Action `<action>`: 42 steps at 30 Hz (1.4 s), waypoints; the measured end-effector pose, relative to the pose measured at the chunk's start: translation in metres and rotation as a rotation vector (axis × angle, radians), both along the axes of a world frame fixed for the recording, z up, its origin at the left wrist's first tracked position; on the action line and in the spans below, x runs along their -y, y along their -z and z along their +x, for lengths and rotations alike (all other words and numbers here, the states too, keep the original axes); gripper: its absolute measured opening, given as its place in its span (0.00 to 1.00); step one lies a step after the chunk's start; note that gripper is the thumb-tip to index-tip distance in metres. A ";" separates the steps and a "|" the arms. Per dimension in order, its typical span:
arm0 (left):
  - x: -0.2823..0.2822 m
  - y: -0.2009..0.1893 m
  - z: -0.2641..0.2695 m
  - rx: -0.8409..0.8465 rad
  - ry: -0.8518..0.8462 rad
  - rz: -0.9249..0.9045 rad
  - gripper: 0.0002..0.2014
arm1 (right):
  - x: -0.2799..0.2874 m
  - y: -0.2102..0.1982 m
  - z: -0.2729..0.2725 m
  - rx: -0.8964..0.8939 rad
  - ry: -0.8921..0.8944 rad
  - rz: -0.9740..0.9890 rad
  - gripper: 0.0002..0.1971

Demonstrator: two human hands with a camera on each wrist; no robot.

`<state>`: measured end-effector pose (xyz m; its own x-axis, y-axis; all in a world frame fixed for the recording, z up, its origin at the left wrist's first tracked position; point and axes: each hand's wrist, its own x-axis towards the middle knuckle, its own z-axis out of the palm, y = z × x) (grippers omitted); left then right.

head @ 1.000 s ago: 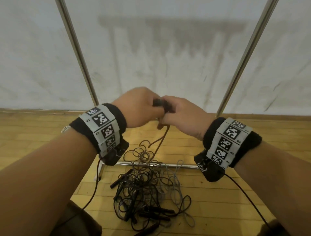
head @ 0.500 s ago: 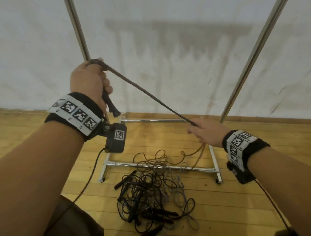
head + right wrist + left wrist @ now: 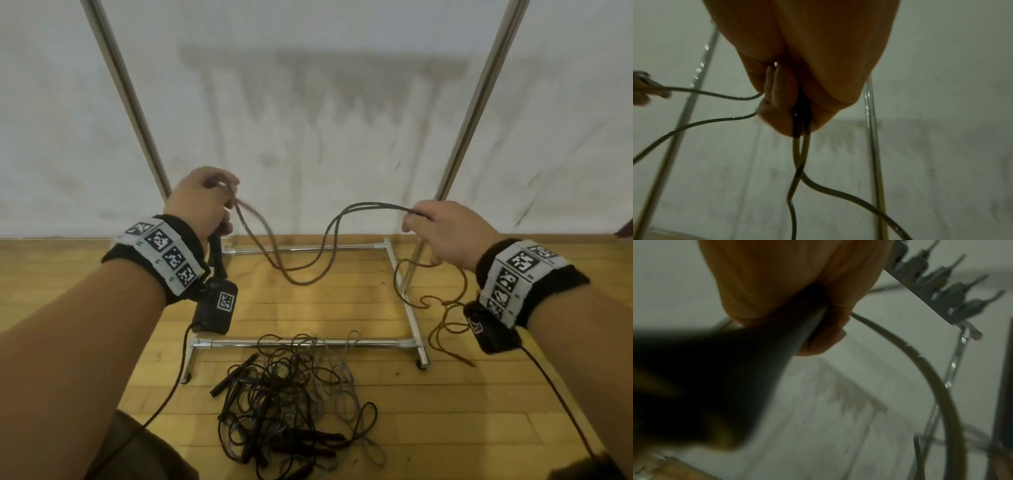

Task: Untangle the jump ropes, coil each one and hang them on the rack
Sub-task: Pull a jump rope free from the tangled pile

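A brown jump rope (image 3: 301, 263) sags in a doubled loop between my two hands, above the rack's base. My left hand (image 3: 202, 202) grips its black handle (image 3: 217, 250) and the rope's end; the left wrist view shows the fist around the dark handle (image 3: 789, 331). My right hand (image 3: 442, 229) holds two strands of the rope (image 3: 799, 146) in curled fingers. The rest of the brown rope trails in loose curls (image 3: 442, 308) to the floor on the right. A tangled pile of black and grey jump ropes (image 3: 291, 401) lies on the floor in front of the rack.
The metal rack stands against a white wall, with two slanted uprights (image 3: 130, 99) (image 3: 476, 99) and a floor frame (image 3: 308, 342). In the left wrist view a top bar with several hooks (image 3: 937, 285) shows. The floor is wooden planks (image 3: 342, 301).
One second ago both hands were together at the handle. The left hand then rose and pulled the rope taut; now it has come down, the right hand has moved right, and the rope hangs slack, doubled.
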<state>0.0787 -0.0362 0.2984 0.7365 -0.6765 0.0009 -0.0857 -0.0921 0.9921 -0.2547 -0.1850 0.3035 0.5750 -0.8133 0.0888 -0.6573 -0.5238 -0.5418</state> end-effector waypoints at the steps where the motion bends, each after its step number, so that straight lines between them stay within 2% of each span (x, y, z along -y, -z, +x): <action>1: 0.001 0.002 -0.012 0.083 0.108 0.040 0.11 | -0.007 -0.007 0.005 0.006 -0.033 -0.012 0.13; 3: 0.004 0.003 -0.040 0.213 0.356 0.124 0.13 | -0.021 -0.017 0.014 -0.041 -0.108 -0.025 0.13; 5: 0.007 0.001 -0.069 0.287 0.568 0.197 0.22 | -0.032 -0.020 0.023 -0.116 -0.171 -0.012 0.13; 6: 0.008 0.001 -0.083 0.336 0.656 0.213 0.23 | -0.037 -0.020 0.027 -0.152 -0.199 -0.011 0.13; 8: 0.006 0.001 -0.106 0.391 0.776 0.201 0.17 | -0.046 -0.020 0.032 -0.197 -0.249 -0.025 0.14; 10: 0.002 -0.006 -0.119 0.229 0.816 0.157 0.05 | -0.052 -0.023 0.034 -0.194 -0.273 -0.028 0.15; 11: 0.000 -0.011 -0.122 0.157 0.810 0.149 0.02 | -0.055 -0.024 0.034 -0.182 -0.275 -0.023 0.15; 12: 0.000 -0.015 -0.123 0.166 0.783 0.172 0.05 | -0.058 -0.027 0.033 -0.166 -0.277 -0.017 0.14; 15: 0.003 -0.022 -0.124 0.503 0.640 0.264 0.11 | -0.066 -0.030 0.034 -0.138 -0.307 -0.009 0.13; 16: 0.003 -0.022 -0.123 0.513 0.596 0.231 0.13 | -0.068 -0.030 0.035 -0.123 -0.318 -0.002 0.13; 20: 0.001 -0.030 -0.114 0.001 0.545 -0.067 0.15 | -0.069 -0.018 0.038 0.083 -0.313 0.166 0.12; 23: 0.003 -0.042 -0.102 -0.162 0.465 -0.248 0.12 | -0.063 0.001 0.035 0.129 -0.333 0.208 0.12; 26: 0.005 -0.060 -0.068 -0.359 0.285 -0.442 0.12 | -0.047 0.032 0.022 -0.002 -0.274 0.239 0.13; 29: -0.001 -0.061 -0.033 -0.426 0.127 -0.506 0.16 | -0.029 0.071 -0.004 -0.312 -0.210 0.267 0.13; 31: -0.003 -0.049 -0.024 -0.278 0.072 -0.379 0.16 | -0.022 0.091 -0.020 -0.516 -0.177 0.291 0.13; 33: -0.004 -0.034 -0.027 -0.041 0.119 -0.167 0.14 | -0.019 0.098 -0.023 -0.596 -0.160 0.279 0.13; 37: -0.002 -0.015 -0.040 0.284 0.338 0.111 0.09 | -0.014 0.082 -0.010 -0.431 -0.165 0.271 0.12; 39: 0.000 -0.012 -0.044 0.413 0.401 0.238 0.04 | -0.004 0.073 -0.015 -0.444 -0.120 0.243 0.12; 42: 0.006 -0.002 -0.048 0.628 0.405 0.412 0.14 | 0.026 0.057 -0.049 -0.547 0.123 0.172 0.14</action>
